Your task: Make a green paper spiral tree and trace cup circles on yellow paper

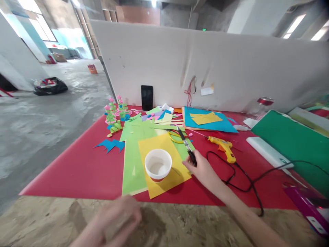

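and here's the right hand (pixel 198 165), closed in a pinch with thumb and fingers round a pen (pixel 182 137), the slim end pointing forward and to the left! over to the left hand (pixel 120 214), down by the near edge: it's blurred, fingers loosely bent, and i can't tell if there's anything in it. between the two hands and a little ahead of the left one, the white cup (pixel 158 164) stands upright, mouth up, on a yellow sheet (pixel 177 175). that sheet lies askew over light green paper (pixel 131 151), and the right hand is at its right edge; whether they touch, i can't say. just ahead of the right hand, partly behind the pen, a yellow loop (pixel 175 140). right of that hand, a yellow glue gun (pixel 223 148) lies on the red covering (pixel 100 175), its black cord (pixel 252 180) curling back nearer the person. farther right, a white power strip (pixel 269 152) beside a green board (pixel 299 137). well ahead of the left hand, blue paper cutouts (pixel 111 145), then pink and green paper flowers (pixel 112 118) beyond. and farthest ahead, a black phone (pixel 147 97) standing at the back of the tabletop (pixel 48 214), against the white panel (pixel 159 61)!
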Demonstrator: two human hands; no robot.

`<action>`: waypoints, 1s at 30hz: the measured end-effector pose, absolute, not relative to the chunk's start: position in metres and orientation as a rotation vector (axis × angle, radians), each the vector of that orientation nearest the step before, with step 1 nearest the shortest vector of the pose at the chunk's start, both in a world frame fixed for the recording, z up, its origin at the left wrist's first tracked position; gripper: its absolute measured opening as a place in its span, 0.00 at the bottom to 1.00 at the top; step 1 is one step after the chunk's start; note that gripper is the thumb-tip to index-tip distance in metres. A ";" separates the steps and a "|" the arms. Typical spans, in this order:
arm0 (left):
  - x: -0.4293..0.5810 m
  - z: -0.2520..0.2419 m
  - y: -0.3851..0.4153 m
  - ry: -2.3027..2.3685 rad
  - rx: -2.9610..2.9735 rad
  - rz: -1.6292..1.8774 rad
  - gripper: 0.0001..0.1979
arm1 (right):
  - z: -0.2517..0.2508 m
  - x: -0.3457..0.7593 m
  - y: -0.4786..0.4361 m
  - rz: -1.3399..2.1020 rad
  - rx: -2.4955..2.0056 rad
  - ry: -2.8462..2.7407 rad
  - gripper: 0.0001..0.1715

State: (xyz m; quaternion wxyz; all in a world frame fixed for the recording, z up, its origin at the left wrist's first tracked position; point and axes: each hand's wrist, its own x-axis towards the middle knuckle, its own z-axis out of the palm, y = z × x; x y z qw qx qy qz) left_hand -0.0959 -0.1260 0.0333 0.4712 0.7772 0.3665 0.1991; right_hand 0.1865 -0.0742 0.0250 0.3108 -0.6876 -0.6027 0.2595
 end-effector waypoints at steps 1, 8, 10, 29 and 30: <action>-0.097 0.035 -0.110 1.002 1.920 0.527 0.05 | 0.020 0.178 -0.069 0.704 -1.834 -1.596 0.10; -0.068 0.011 -0.041 1.070 2.247 0.501 0.34 | 0.004 0.158 -0.058 0.744 -1.917 -1.662 0.13; -0.061 0.003 -0.037 1.026 2.249 0.503 0.36 | -0.002 0.157 -0.059 0.756 -1.925 -1.683 0.12; -0.101 0.011 -0.018 1.216 1.952 0.610 0.31 | -0.014 0.151 -0.057 0.576 -2.114 -1.757 0.06; -0.109 0.016 -0.015 1.239 1.908 0.633 0.31 | -0.013 0.151 -0.057 0.555 -2.122 -1.768 0.05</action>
